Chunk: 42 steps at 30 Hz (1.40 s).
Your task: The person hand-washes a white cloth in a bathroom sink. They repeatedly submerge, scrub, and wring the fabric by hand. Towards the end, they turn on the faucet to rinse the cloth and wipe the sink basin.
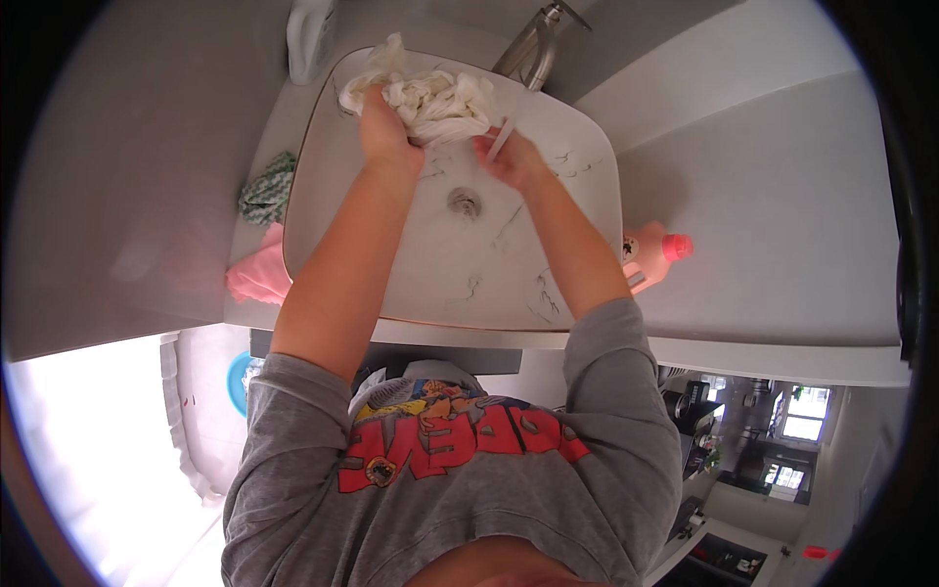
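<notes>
In the far part of the white basin (391,293) lies a bunched, wet-looking off-white cloth (445,103). My left hand (384,122) grips its left side, with the fingers partly buried in the folds. Beside the cloth's lower right edge, my right hand (504,158) is cupped, fingers apart, and holds nothing that I can see. A stream of water (503,138) runs down onto this hand from the metal faucet (538,54) at the far right rim. The round drain (465,203) shows between my forearms.
Left of the basin lie a green-and-white checked cloth (266,191) and a pink cloth (260,269). A white bottle (309,39) stands at the far left. By the right rim is a pink bottle with a red cap (677,248). A blue tub (238,382) sits low at left.
</notes>
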Each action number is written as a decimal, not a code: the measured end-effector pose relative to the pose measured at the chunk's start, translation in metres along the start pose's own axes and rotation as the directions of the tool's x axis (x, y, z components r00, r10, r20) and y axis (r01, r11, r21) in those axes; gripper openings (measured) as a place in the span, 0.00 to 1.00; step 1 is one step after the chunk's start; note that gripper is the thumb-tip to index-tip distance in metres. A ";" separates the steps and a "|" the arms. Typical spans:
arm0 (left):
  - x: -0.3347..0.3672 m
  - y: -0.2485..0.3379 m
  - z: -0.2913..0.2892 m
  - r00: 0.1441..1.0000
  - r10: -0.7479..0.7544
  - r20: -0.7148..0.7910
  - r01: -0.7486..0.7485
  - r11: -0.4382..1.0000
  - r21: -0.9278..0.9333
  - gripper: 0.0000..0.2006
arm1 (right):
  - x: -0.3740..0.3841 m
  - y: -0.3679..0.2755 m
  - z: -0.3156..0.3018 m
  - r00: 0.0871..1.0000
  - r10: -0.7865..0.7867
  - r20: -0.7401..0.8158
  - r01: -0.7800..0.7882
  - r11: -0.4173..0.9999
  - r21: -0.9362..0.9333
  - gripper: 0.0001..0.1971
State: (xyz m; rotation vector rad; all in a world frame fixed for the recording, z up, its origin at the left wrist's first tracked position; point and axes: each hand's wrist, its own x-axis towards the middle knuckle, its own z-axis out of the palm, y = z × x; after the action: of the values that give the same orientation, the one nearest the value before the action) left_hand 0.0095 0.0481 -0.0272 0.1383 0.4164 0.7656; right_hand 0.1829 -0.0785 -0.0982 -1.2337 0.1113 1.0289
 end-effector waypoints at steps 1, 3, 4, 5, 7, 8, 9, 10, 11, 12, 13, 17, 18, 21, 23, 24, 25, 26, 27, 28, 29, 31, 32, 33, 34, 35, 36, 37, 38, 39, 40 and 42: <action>0.001 0.001 0.000 1.000 0.005 -0.002 -0.005 1.000 0.020 0.17 | -0.009 0.009 0.010 0.998 0.046 0.049 -0.045 0.999 -0.003 0.17; 0.000 0.001 -0.001 1.000 -0.004 0.002 0.004 0.998 0.057 0.18 | -0.006 0.013 0.023 0.994 -0.064 0.084 0.071 0.994 -0.087 0.15; 0.001 0.003 -0.002 1.000 -0.003 0.009 0.002 0.998 0.070 0.19 | -0.004 0.011 0.032 0.987 -0.119 0.112 0.133 0.983 -0.130 0.15; 0.002 0.004 -0.001 1.000 0.000 0.017 -0.001 0.997 0.081 0.19 | -0.009 0.006 0.045 0.982 -0.128 0.141 0.151 0.974 -0.167 0.14; 0.002 0.005 -0.001 1.000 0.005 0.019 -0.006 0.996 0.091 0.20 | -0.021 -0.007 0.064 0.970 -0.142 0.196 0.188 0.952 -0.243 0.13; 0.001 0.004 -0.001 1.000 0.006 0.020 -0.008 0.996 0.093 0.20 | -0.019 -0.013 0.065 0.971 -0.142 0.192 0.193 0.939 -0.285 0.13; 0.001 0.003 0.000 0.999 0.004 0.033 -0.007 0.994 0.106 0.20 | -0.015 -0.021 0.065 0.972 -0.141 0.188 0.197 0.924 -0.328 0.13; 0.003 0.002 -0.001 0.999 0.004 0.043 -0.009 0.993 0.117 0.21 | -0.010 -0.027 0.067 0.973 -0.136 0.186 0.198 0.906 -0.373 0.13; 0.001 0.001 -0.002 0.999 0.001 0.050 -0.007 0.992 0.129 0.21 | -0.007 -0.033 0.064 0.964 -0.148 0.222 0.215 0.924 -0.317 0.13; 0.001 0.001 -0.003 0.999 -0.013 0.034 0.009 0.992 0.125 0.20 | -0.005 -0.042 0.059 0.953 -0.162 0.256 0.229 0.938 -0.259 0.13; -0.002 0.003 0.000 1.000 -0.024 0.017 0.022 0.993 0.120 0.20 | -0.007 -0.048 0.053 0.941 -0.175 0.291 0.239 0.950 -0.202 0.13; -0.005 0.008 0.004 0.999 -0.032 0.033 0.029 0.996 0.085 0.19 | -0.046 -0.074 0.033 0.882 -0.064 0.467 0.219 0.933 -0.285 0.17; -0.007 0.008 0.006 0.999 -0.030 0.030 0.027 0.996 0.082 0.20 | -0.049 -0.076 0.017 0.877 -0.036 0.479 0.237 0.900 -0.366 0.19; -0.013 0.011 0.010 1.000 -0.011 0.017 0.010 0.997 0.076 0.21 | -0.073 -0.072 -0.016 0.903 0.001 0.429 0.341 0.604 -0.720 0.26; -0.017 0.011 0.013 1.000 -0.005 0.008 0.005 0.996 0.089 0.21 | -0.082 -0.059 -0.049 0.945 -0.118 0.306 0.316 0.071 -0.946 0.32; -0.016 0.009 0.011 0.999 -0.020 0.024 0.018 0.995 0.101 0.22 | -0.077 -0.045 -0.074 0.920 -0.267 0.288 0.251 -0.166 -0.954 0.34; -0.012 0.007 0.008 0.998 -0.038 0.040 0.033 0.993 0.114 0.22 | -0.068 -0.026 -0.104 0.864 -0.408 0.295 0.133 -0.380 -0.915 0.36; -0.009 0.009 0.006 0.998 -0.039 0.055 0.032 0.992 0.125 0.23 | -0.060 -0.017 -0.118 0.781 -0.522 0.342 -0.012 -0.561 -0.828 0.39; -0.009 0.009 0.008 0.999 -0.031 0.041 0.025 0.990 0.136 0.23 | -0.062 -0.013 -0.121 0.846 -0.492 0.207 -0.014 -0.408 -0.913 0.41; -0.012 0.009 0.009 0.999 -0.027 0.026 0.023 0.989 0.149 0.23 | -0.065 -0.001 -0.122 0.830 -0.514 0.217 -0.043 -0.447 -0.894 0.41; -0.015 0.009 0.009 1.000 -0.027 0.008 0.025 0.986 0.164 0.23 | -0.067 0.016 -0.120 0.816 -0.534 0.223 -0.076 -0.481 -0.874 0.41; -0.017 0.008 0.010 0.999 -0.052 -0.010 0.053 0.981 0.188 0.23 | -0.066 0.040 -0.106 0.845 -0.469 0.257 0.009 -0.469 -0.883 0.41; -0.017 0.008 0.011 0.998 -0.063 -0.016 0.065 0.977 0.201 0.23 | -0.064 0.047 -0.091 0.873 -0.385 0.298 0.127 -0.410 -0.903 0.41; -0.018 0.008 0.010 0.998 -0.066 -0.025 0.069 0.973 0.218 0.23 | -0.065 0.051 -0.080 0.888 -0.303 0.346 0.240 -0.338 -0.910 0.42; -0.018 0.010 0.010 0.998 -0.061 -0.030 0.066 0.971 0.229 0.23 | -0.068 0.047 -0.070 0.888 -0.284 0.363 0.294 -0.255 -0.921 0.41; -0.018 0.010 0.009 0.998 -0.059 -0.037 0.066 0.969 0.239 0.22 | -0.073 0.043 -0.062 0.887 -0.267 0.378 0.343 -0.171 -0.924 0.41; -0.016 0.008 0.007 0.998 -0.068 -0.002 0.067 0.973 0.219 0.22 | -0.077 0.038 -0.055 0.884 -0.249 0.396 0.387 -0.084 -0.918 0.41; -0.013 0.006 0.002 0.997 -0.075 0.030 0.068 0.977 0.200 0.22 | -0.081 0.029 -0.060 0.889 -0.291 0.354 0.296 -0.225 -0.928 0.41; -0.012 0.006 0.002 0.995 -0.073 0.061 0.061 0.982 0.180 0.22 | -0.087 0.021 -0.071 0.902 -0.335 0.271 0.171 -0.299 -0.939 0.41; -0.011 0.007 0.002 0.997 -0.066 0.036 0.058 0.980 0.191 0.22 | -0.093 0.014 -0.083 0.903 -0.385 0.190 0.041 -0.364 -0.930 0.41; -0.011 0.007 0.002 0.998 -0.068 0.013 0.064 0.978 0.196 0.22 | -0.098 0.009 -0.092 0.891 -0.442 0.105 -0.102 -0.420 -0.902 0.41; -0.011 0.004 0.004 0.996 -0.086 -0.008 0.086 0.975 0.202 0.22 | -0.108 0.021 -0.107 0.919 -0.382 0.095 -0.127 -0.517 -0.846 0.43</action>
State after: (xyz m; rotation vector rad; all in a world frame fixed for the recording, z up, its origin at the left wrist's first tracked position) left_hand 0.0016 0.0429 -0.0188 0.3095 0.4965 0.6364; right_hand 0.1538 -0.2288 -0.0918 -3.1129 -1.1565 0.2775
